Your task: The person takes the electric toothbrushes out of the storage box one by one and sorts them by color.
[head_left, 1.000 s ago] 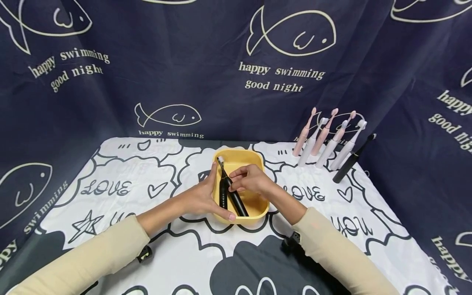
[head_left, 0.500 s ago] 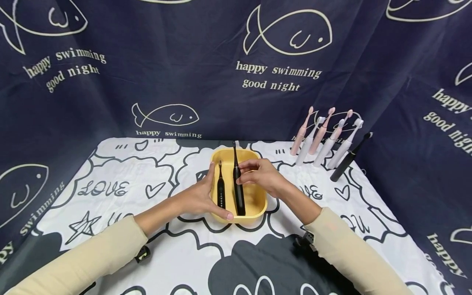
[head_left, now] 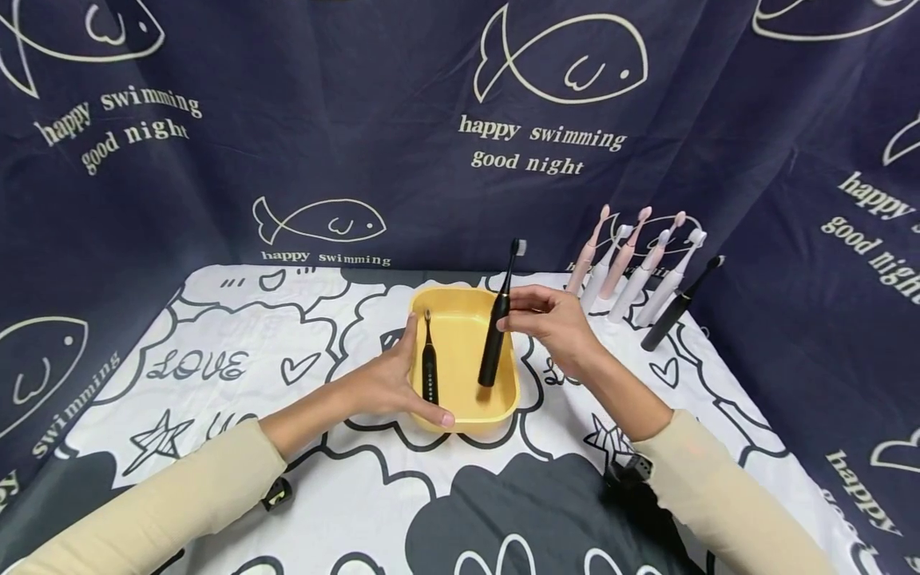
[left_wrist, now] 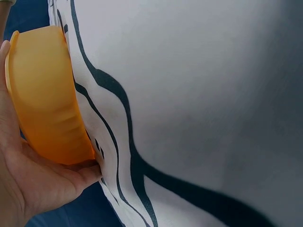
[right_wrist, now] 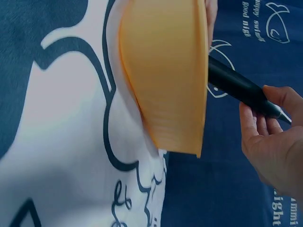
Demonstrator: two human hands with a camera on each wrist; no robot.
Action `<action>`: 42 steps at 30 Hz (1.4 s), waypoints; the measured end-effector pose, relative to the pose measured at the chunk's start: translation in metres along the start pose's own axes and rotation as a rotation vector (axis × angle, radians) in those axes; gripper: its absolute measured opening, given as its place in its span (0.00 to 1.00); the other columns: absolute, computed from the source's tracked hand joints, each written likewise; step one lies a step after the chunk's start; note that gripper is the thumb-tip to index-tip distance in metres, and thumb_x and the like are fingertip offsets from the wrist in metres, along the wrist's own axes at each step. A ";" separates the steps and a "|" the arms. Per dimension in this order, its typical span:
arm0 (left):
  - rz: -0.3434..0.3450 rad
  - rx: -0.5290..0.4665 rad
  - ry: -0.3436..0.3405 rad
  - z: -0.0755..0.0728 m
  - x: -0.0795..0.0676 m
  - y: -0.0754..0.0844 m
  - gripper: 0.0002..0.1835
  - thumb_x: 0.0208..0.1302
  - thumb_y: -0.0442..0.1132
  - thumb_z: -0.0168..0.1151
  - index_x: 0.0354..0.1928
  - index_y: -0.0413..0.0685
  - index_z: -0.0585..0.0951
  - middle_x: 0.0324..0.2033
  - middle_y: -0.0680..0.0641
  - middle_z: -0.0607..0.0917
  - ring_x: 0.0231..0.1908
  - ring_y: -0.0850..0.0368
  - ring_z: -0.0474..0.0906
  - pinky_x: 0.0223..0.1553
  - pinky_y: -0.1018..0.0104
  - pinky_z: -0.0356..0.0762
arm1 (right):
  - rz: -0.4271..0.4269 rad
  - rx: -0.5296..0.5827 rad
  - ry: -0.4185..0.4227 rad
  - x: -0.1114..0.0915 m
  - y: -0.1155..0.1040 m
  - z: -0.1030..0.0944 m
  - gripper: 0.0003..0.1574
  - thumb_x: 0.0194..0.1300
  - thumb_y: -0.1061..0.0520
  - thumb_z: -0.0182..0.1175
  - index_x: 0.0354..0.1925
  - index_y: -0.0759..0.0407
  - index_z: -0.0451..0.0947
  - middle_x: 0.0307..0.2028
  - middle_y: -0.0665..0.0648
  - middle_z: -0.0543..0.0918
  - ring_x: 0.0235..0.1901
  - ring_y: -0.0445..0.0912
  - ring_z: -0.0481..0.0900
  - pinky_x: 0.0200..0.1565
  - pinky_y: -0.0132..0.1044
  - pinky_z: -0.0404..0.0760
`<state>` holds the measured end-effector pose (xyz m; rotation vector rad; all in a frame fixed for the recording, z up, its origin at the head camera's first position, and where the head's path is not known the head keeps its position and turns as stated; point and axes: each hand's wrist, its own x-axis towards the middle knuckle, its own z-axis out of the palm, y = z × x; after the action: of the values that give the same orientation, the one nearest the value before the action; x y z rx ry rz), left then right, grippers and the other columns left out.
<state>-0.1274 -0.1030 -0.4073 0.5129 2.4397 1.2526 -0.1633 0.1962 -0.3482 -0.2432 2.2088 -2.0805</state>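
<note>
My right hand pinches a black electric toothbrush around its upper handle. The brush is nearly upright with its head up, above the right part of a yellow bin. In the right wrist view the toothbrush handle shows between thumb and fingertips, its lower end hidden behind the bin wall. My left hand holds the bin at its left front corner, the thumb along the front rim. In the left wrist view that hand spans the bin's side. A second black toothbrush leans inside the bin's left side.
To the right of the bin, several electric toothbrushes stand upright in a cluster: pink ones, white ones and a black one. A white cloth with dark drawings covers the table. Behind hangs a navy curtain.
My right hand has lifted one black toothbrush from beside the other in the bin, turned it upright and carried it up and right. The left hand keeps its hold on the bin.
</note>
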 end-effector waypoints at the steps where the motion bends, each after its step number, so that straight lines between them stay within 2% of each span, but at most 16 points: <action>1: -0.002 0.005 0.002 0.000 0.000 0.000 1.00 0.39 0.65 0.96 0.90 0.57 0.19 0.93 0.37 0.41 0.90 0.41 0.50 0.88 0.34 0.53 | -0.014 0.018 0.007 -0.001 -0.001 -0.003 0.26 0.61 0.76 0.74 0.57 0.63 0.90 0.39 0.42 0.93 0.44 0.38 0.91 0.52 0.30 0.90; 7: -0.013 0.017 0.004 -0.001 -0.001 0.001 1.00 0.38 0.66 0.96 0.90 0.57 0.19 0.93 0.37 0.41 0.91 0.40 0.49 0.88 0.33 0.54 | -0.064 0.124 0.056 -0.008 -0.012 -0.024 0.28 0.64 0.80 0.70 0.47 0.48 0.92 0.38 0.43 0.95 0.41 0.38 0.93 0.53 0.31 0.91; 13: 0.004 0.004 0.003 -0.001 0.001 0.000 1.00 0.39 0.64 0.97 0.90 0.58 0.19 0.93 0.38 0.43 0.90 0.40 0.51 0.87 0.32 0.55 | -0.117 0.205 0.106 -0.013 -0.022 -0.047 0.30 0.65 0.83 0.67 0.44 0.49 0.92 0.38 0.46 0.95 0.38 0.39 0.94 0.51 0.31 0.92; 19: 0.010 -0.009 0.000 -0.001 0.001 -0.001 1.00 0.39 0.64 0.97 0.90 0.59 0.19 0.93 0.39 0.43 0.90 0.41 0.51 0.87 0.32 0.55 | -0.140 0.192 0.164 -0.016 -0.021 -0.077 0.29 0.64 0.83 0.69 0.45 0.50 0.92 0.38 0.46 0.96 0.39 0.38 0.94 0.49 0.29 0.91; 23: 0.017 -0.011 -0.001 0.000 0.001 -0.002 1.00 0.39 0.64 0.97 0.90 0.60 0.19 0.93 0.39 0.43 0.90 0.41 0.51 0.87 0.31 0.55 | -0.170 0.161 0.259 -0.015 -0.013 -0.100 0.29 0.61 0.83 0.72 0.44 0.52 0.92 0.36 0.45 0.96 0.38 0.36 0.93 0.46 0.26 0.90; 27: 0.029 -0.013 -0.002 0.000 0.001 -0.003 0.99 0.39 0.64 0.97 0.90 0.61 0.19 0.93 0.39 0.43 0.90 0.41 0.51 0.87 0.30 0.55 | -0.183 0.075 0.389 -0.013 -0.004 -0.121 0.29 0.56 0.83 0.76 0.44 0.52 0.92 0.34 0.42 0.94 0.36 0.34 0.91 0.43 0.23 0.89; 31: 0.040 -0.018 0.001 0.000 0.001 -0.004 0.99 0.40 0.63 0.97 0.90 0.61 0.19 0.93 0.39 0.43 0.90 0.41 0.52 0.87 0.30 0.55 | -0.134 -0.044 0.487 -0.010 0.005 -0.138 0.29 0.56 0.81 0.77 0.47 0.54 0.90 0.34 0.37 0.93 0.35 0.31 0.90 0.42 0.21 0.87; 37: 0.039 -0.022 -0.003 -0.001 0.001 -0.004 0.99 0.40 0.63 0.96 0.90 0.60 0.19 0.93 0.39 0.43 0.90 0.40 0.52 0.87 0.29 0.55 | -0.023 -0.319 0.595 -0.006 0.019 -0.153 0.27 0.60 0.72 0.80 0.54 0.53 0.87 0.32 0.26 0.86 0.36 0.24 0.85 0.42 0.16 0.83; 42: 0.047 -0.023 -0.007 0.000 0.001 -0.003 0.98 0.40 0.63 0.97 0.91 0.61 0.21 0.93 0.40 0.42 0.90 0.41 0.51 0.87 0.31 0.54 | -0.011 -0.459 0.657 -0.008 0.027 -0.158 0.27 0.62 0.66 0.82 0.58 0.60 0.87 0.30 0.22 0.82 0.34 0.20 0.82 0.40 0.14 0.80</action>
<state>-0.1292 -0.1045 -0.4101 0.5708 2.4181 1.2935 -0.1856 0.3543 -0.3655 0.4730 3.0406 -1.7930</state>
